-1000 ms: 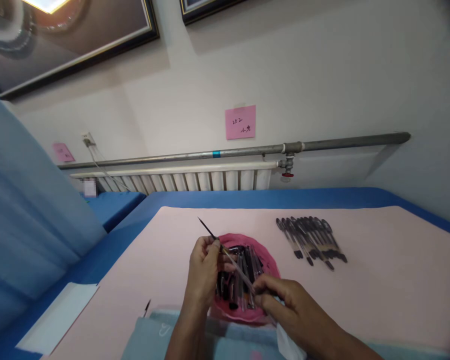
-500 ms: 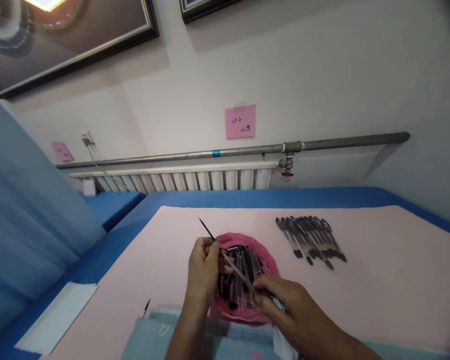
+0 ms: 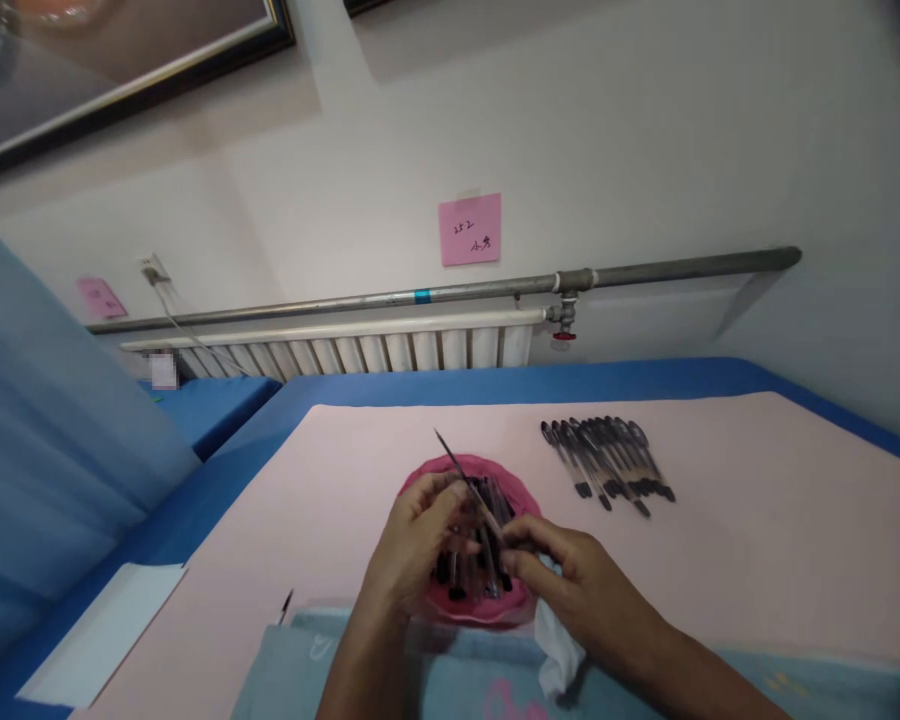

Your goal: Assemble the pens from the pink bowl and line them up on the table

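Note:
My left hand [image 3: 420, 525] is closed, thumb and fingers pinching a slim pen [image 3: 449, 451] whose dark pointed end sticks out up and to the left. My right hand [image 3: 570, 575] pinches the pen's other, clear end with thumb and forefinger. A white cloth [image 3: 559, 650] hangs below that hand. Both hands are above a round pink basket [image 3: 523, 484]. In it lie several clear pen barrels [image 3: 489, 575] and dark caps, partly hidden by my left hand. Whether the pen is one piece or a refill inside a barrel is too blurred to tell.
Several capped pens [image 3: 604, 465] lie side by side on the pink table cover [image 3: 757, 520]. A single dark-tipped pen piece [image 3: 286, 606] is near the blue cloth [image 3: 285, 660] at the front. White paper [image 3: 105, 635] rests at the left, by a blue curtain [image 3: 67, 450].
My hands have come closer together along the pen, and its dark tip has shifted right. More of the white cloth now shows under my right hand. The view has tilted slightly.

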`<state>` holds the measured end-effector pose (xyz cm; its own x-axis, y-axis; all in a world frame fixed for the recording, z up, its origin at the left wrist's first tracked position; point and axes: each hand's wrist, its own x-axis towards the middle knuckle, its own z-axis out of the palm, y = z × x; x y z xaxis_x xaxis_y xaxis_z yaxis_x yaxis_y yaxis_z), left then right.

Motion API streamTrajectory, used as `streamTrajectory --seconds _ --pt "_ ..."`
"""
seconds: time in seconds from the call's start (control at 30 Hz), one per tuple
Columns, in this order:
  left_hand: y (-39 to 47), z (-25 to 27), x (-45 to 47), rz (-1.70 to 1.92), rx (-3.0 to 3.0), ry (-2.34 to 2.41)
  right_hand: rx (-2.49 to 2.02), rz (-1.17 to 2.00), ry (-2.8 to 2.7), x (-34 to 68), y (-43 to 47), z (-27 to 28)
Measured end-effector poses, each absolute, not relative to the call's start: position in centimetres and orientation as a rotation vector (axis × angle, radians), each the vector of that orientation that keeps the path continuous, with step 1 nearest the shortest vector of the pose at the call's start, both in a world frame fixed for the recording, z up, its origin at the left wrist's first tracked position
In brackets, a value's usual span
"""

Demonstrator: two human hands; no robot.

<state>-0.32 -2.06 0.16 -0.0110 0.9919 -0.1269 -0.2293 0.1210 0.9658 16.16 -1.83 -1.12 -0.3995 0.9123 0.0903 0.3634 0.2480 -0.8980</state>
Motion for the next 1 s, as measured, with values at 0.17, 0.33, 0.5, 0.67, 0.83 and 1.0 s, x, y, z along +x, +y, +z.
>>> streamTrajectory --seconds 0.17,0.33,0.5,0.67,0.83,1.0 --pt "-2.0 0.1 -1.3 1.222 1.023 1.315 -1.158 1.177 -1.689 16.7 -1.1 -1.9" --pt "-1.9 -0.8 -2.4 1.084 1.368 1.640 -1.139 1.247 -1.610 16.9 -0.7 -2.7" --pt "-2.0 -1.3 -2.6 1.075 1.565 1.744 -1.164 1.180 -1.690 17.1 -0.7 -2.7" --pt "-2.0 -1.8 -2.7 1.113 1.481 1.620 -1.204 1.048 -1.746 17.1 -1.0 -1.9" --pt "-1.9 -1.9 -2.9 0.953 1.583 1.701 -1.207 1.041 -1.781 16.9 -1.4 -1.4" --pt "-1.7 -3.0 -1.6 1.067 1.569 1.812 -1.248 0.989 -1.808 16.9 -1.4 -1.5"
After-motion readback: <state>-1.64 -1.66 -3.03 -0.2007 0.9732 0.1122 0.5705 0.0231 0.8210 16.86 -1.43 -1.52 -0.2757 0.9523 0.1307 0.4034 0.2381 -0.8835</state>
